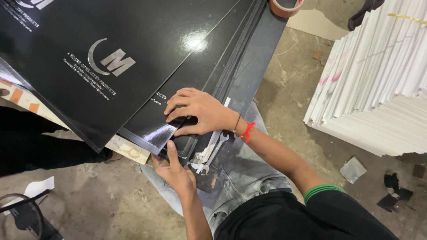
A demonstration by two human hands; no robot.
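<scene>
While the right hand (pixel 200 111) lay flat, fingers (pixel 178 104) spread on a glossy black sheet (pixel 153 129), the left hand (pixel 175 171) pinched that sheet's corner from below, thumb up. The step looked like squaring or separating the top sheet; freeing it would call for a steady slide. Just beside the right fingers lay a spanner (pixel 215 151). Beyond them sat a tape roll (pixel 284 6) and white boards (pixel 378 84); the larger black sheets (pixel 111 58) overlapped it.

Glossy black sheets (pixel 133 40), white stack (pixel 378 89)
</scene>
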